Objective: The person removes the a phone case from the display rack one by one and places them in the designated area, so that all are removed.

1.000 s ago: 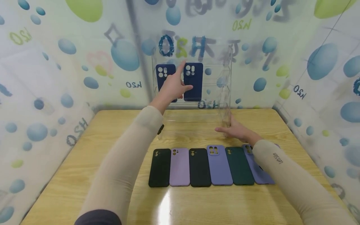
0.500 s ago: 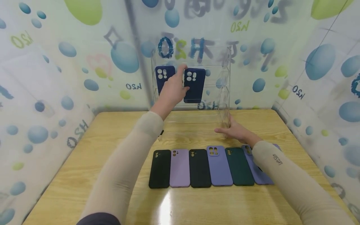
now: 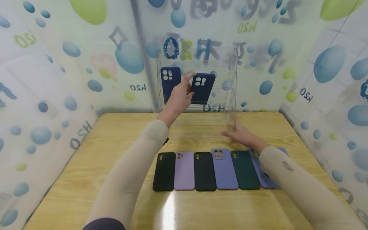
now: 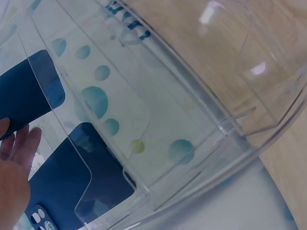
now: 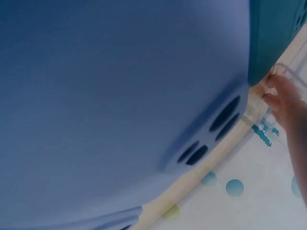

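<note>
My left hand [image 3: 181, 95] grips a navy phone case [image 3: 203, 89] by its left edge, index finger at its top corner. The case leans towards me, its lower end at a tier of the clear acrylic display rack [image 3: 201, 120]. In the left wrist view, fingers [image 4: 26, 148] lie behind the held case [image 4: 29, 88]. A second navy phone case [image 3: 171, 80] stands in the rack just left, partly covered by my hand. My right hand [image 3: 240, 133] holds the rack's lower right side, thumb pointing left; its fingers [image 5: 283, 93] show at the clear edge in the right wrist view.
On the wooden table [image 3: 184, 210], in front of the rack, lie a black case [image 3: 164, 172], a lilac case [image 3: 184, 172], another black case [image 3: 204, 172], a periwinkle case [image 3: 226, 174], a dark green case [image 3: 245, 172] and more periwinkle partly under my right sleeve. A patterned wall [image 3: 115, 95] stands behind.
My left hand has taken hold of the right navy case and tipped its top forward and to the right. My right hand has stayed at the rack's side.
</note>
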The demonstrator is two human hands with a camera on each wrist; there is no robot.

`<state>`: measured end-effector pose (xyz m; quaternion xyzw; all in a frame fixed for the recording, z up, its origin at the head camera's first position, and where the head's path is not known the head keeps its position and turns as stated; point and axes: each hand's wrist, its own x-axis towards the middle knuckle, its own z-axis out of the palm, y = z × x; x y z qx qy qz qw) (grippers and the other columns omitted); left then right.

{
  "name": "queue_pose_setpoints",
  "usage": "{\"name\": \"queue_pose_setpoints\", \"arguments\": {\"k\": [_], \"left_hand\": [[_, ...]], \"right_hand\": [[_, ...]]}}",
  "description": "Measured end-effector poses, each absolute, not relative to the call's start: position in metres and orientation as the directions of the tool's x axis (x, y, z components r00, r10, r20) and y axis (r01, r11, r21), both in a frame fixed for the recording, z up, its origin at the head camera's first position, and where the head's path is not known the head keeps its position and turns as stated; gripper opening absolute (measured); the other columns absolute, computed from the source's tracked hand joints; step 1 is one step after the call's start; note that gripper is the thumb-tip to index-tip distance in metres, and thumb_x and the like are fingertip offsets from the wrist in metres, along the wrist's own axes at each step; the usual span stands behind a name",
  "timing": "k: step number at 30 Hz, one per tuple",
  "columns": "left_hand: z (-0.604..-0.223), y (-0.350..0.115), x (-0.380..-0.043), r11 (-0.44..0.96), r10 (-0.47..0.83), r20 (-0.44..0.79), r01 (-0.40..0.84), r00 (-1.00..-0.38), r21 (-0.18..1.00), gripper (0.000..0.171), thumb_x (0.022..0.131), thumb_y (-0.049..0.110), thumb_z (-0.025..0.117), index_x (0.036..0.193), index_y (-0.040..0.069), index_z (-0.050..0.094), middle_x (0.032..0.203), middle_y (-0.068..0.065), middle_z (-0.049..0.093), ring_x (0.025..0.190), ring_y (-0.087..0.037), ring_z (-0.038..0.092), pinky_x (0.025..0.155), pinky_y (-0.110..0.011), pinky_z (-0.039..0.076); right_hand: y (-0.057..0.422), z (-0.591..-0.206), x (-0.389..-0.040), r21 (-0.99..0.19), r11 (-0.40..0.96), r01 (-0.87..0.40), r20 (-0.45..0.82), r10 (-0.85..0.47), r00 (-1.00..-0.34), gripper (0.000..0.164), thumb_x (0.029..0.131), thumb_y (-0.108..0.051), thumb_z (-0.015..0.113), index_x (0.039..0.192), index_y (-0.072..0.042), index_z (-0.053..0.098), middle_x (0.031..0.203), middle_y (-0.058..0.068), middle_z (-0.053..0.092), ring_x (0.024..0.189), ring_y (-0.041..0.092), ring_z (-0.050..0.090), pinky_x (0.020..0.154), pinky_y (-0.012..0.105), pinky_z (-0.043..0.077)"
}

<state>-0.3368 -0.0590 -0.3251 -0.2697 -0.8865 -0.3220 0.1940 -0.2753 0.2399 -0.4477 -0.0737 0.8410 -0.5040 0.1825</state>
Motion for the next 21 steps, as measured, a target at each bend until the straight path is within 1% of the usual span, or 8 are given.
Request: {"name": "queue_pose_setpoints", "arguments": {"k": [5, 6, 9, 11, 13, 15, 17, 21], "left_hand": [[-0.332, -0.063, -0.336, 0.579, 0.317, 0.567, 0.629, -0.76, 0.519, 0.069, 0.105, 0.0, 0.062, 0.161, 0.026, 0.032, 0.121, -0.014, 0.064, 0.11, -0.026, 0.07, 0.091, -0.038, 0.063], [-0.331, -0.065, -0.336, 0.567, 0.296, 0.587, 0.633, -0.753, 0.527, 0.068, 0.105, 0.0, 0.062, 0.161, 0.025, 0.033, 0.12, -0.014, 0.064, 0.11, -0.026, 0.071, 0.088, -0.039, 0.063], [-0.324, -0.073, -0.332, 0.525, 0.223, 0.653, 0.654, -0.723, 0.545, 0.065, 0.105, 0.003, 0.065, 0.16, 0.022, 0.036, 0.118, -0.015, 0.066, 0.108, -0.028, 0.073, 0.092, -0.045, 0.062], [-0.316, -0.08, -0.327, 0.493, 0.192, 0.697, 0.682, -0.691, 0.54, 0.064, 0.104, 0.004, 0.067, 0.158, 0.02, 0.036, 0.117, -0.017, 0.067, 0.106, -0.03, 0.074, 0.096, -0.046, 0.061], [-0.308, -0.087, -0.321, 0.432, 0.175, 0.72, 0.71, -0.671, 0.557, 0.066, 0.102, 0.002, 0.069, 0.158, 0.018, 0.036, 0.115, -0.019, 0.067, 0.104, -0.032, 0.075, 0.099, -0.046, 0.061], [-0.303, -0.096, -0.313, 0.359, 0.16, 0.719, 0.719, -0.676, 0.595, 0.069, 0.101, 0.0, 0.07, 0.158, 0.018, 0.036, 0.112, -0.017, 0.067, 0.101, -0.031, 0.076, 0.093, -0.041, 0.064], [-0.301, -0.107, -0.305, 0.28, 0.148, 0.699, 0.708, -0.7, 0.649, 0.071, 0.1, -0.003, 0.07, 0.158, 0.019, 0.036, 0.108, -0.012, 0.065, 0.097, -0.027, 0.076, 0.086, -0.037, 0.065], [-0.305, -0.135, -0.285, 0.161, 0.106, 0.613, 0.622, -0.783, 0.766, 0.078, 0.097, -0.006, 0.071, 0.159, 0.026, 0.035, 0.102, 0.0, 0.062, 0.09, -0.016, 0.074, 0.077, -0.03, 0.066]], "right_hand": [[0.239, -0.451, -0.274, -0.899, 0.437, 0.035, -0.199, -0.335, -0.921, 0.114, 0.109, -0.036, 0.063, 0.16, -0.032, -0.04, 0.178, 0.024, -0.013, 0.161, 0.052, 0.02, 0.115, 0.065, 0.048], [0.238, -0.451, -0.274, -0.899, 0.438, 0.026, -0.191, -0.339, -0.921, 0.114, 0.109, -0.036, 0.062, 0.159, -0.031, -0.04, 0.178, 0.024, -0.014, 0.162, 0.052, 0.017, 0.116, 0.066, 0.046], [0.234, -0.451, -0.273, -0.907, 0.421, 0.014, -0.173, -0.342, -0.924, 0.113, 0.109, -0.033, 0.062, 0.16, -0.031, -0.039, 0.178, 0.021, -0.018, 0.164, 0.051, 0.007, 0.118, 0.067, 0.043], [0.232, -0.451, -0.272, -0.913, 0.407, 0.019, -0.169, -0.336, -0.926, 0.114, 0.109, -0.031, 0.063, 0.16, -0.03, -0.039, 0.177, 0.02, -0.02, 0.163, 0.052, 0.005, 0.119, 0.067, 0.042], [0.23, -0.451, -0.271, -0.923, 0.382, 0.041, -0.173, -0.32, -0.931, 0.113, 0.109, -0.027, 0.063, 0.161, -0.031, -0.038, 0.178, 0.021, -0.017, 0.164, 0.052, 0.004, 0.12, 0.067, 0.04], [0.229, -0.451, -0.27, -0.931, 0.359, 0.061, -0.179, -0.307, -0.935, 0.112, 0.11, -0.025, 0.062, 0.161, -0.031, -0.038, 0.178, 0.024, -0.014, 0.164, 0.052, 0.004, 0.122, 0.067, 0.038], [0.228, -0.45, -0.269, -0.936, 0.342, 0.08, -0.186, -0.289, -0.939, 0.111, 0.11, -0.023, 0.061, 0.161, -0.031, -0.037, 0.178, 0.023, -0.014, 0.164, 0.05, 0.002, 0.124, 0.067, 0.035], [0.227, -0.449, -0.267, -0.941, 0.32, 0.107, -0.199, -0.269, -0.942, 0.108, 0.112, -0.022, 0.058, 0.162, -0.029, -0.037, 0.177, 0.021, -0.019, 0.165, 0.049, -0.003, 0.126, 0.069, 0.03]]}}
